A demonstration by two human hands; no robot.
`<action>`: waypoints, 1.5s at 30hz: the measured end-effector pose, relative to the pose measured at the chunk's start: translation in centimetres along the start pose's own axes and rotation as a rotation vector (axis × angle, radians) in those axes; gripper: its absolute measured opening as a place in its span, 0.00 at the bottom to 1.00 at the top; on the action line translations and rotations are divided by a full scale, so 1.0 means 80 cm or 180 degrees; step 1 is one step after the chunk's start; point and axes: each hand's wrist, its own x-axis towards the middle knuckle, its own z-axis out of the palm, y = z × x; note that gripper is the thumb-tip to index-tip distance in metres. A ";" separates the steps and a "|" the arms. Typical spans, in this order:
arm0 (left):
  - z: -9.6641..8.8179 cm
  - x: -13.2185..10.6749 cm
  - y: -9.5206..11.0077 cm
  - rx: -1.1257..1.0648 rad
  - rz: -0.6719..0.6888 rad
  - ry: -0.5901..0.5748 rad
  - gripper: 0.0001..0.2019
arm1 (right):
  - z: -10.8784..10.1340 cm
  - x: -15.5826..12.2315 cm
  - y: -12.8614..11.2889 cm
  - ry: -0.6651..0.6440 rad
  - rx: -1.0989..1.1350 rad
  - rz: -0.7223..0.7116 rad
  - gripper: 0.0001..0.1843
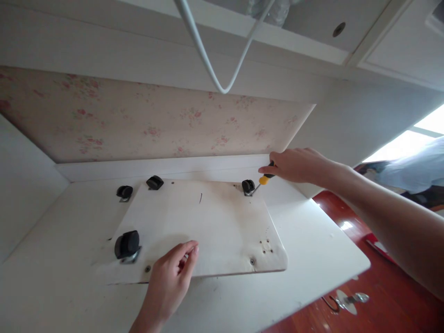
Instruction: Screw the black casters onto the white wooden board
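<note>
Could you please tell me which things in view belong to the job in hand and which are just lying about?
Belongs to the job:
- yellow-and-black screwdriver, in the right hand
- caster at its tip
- three other casters
- white panel

Apparently just about:
- white cable
- clear plastic, above

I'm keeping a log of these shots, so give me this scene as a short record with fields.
Right hand: grips a yellow-and-black screwdriver
Tip: at the base of the far-right caster
Left hand: over the near edge of the white board, fingertips together; whether they pinch something small is unclear
Other casters on board: far-left caster, near-left caster
Near-right corner: four holes, no caster
Off the board: a fourth caster, on the white surface to its left
Behind: floral wallpaper
</note>
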 end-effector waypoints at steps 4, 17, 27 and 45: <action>0.000 -0.001 -0.001 -0.0004 0.0018 0.0009 0.15 | -0.008 -0.006 0.001 -0.0548 0.0243 -0.0250 0.28; 0.002 -0.002 -0.005 -0.0003 0.0035 -0.0023 0.15 | -0.003 0.004 -0.014 0.0061 -0.0660 0.0317 0.36; 0.001 -0.001 -0.002 -0.0002 0.0080 -0.0060 0.16 | -0.005 -0.006 -0.038 0.0071 -0.0426 0.0967 0.41; 0.002 -0.004 0.000 0.0091 0.0122 -0.0205 0.14 | 0.006 -0.020 -0.042 0.0131 -0.0561 0.0506 0.35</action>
